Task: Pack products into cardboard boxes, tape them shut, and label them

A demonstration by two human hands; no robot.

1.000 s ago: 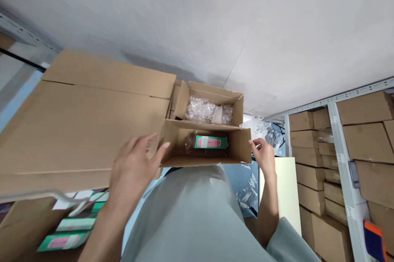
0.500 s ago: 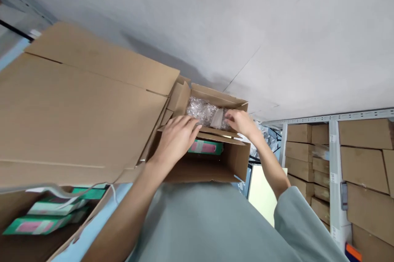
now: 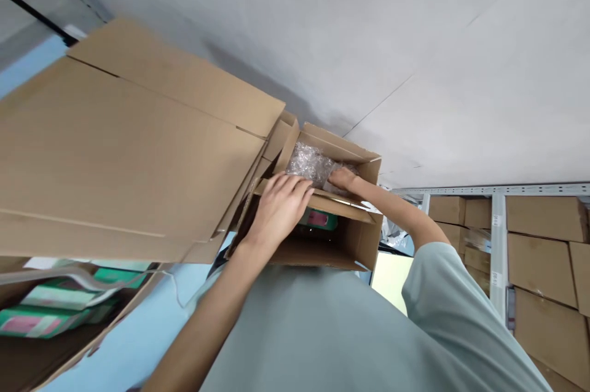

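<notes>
My left hand (image 3: pixel 283 204) lies over the near edge of an upper cardboard box (image 3: pixel 343 145), its fingers bent over the box flap (image 3: pixel 329 203). Inside that box, crumpled clear bubble wrap (image 3: pixel 306 161) fills the left and middle. My right hand (image 3: pixel 343 178) reaches in from the right, its fingers closed at the bubble wrap; the fingertips are partly hidden. Just below, nearer my body, a second open box (image 3: pixel 359 238) holds a green and pink package (image 3: pixel 320 219) at its back.
A large folded cardboard sheet (image 3: pixel 138 152) extends on the left. Below it, an open carton (image 3: pixel 110 330) contains several green and pink packages (image 3: pixel 32 321), with a pale cable (image 3: pixel 83 278) across it. Shelving (image 3: pixel 498 257) with stacked cartons (image 3: pixel 548 263) stands right, beside a grey wall (image 3: pixel 369 42).
My right hand has moved left and deeper into the bubble wrap, its fingers closing. My left hand stays on the flap. The whole view has shifted slightly.
</notes>
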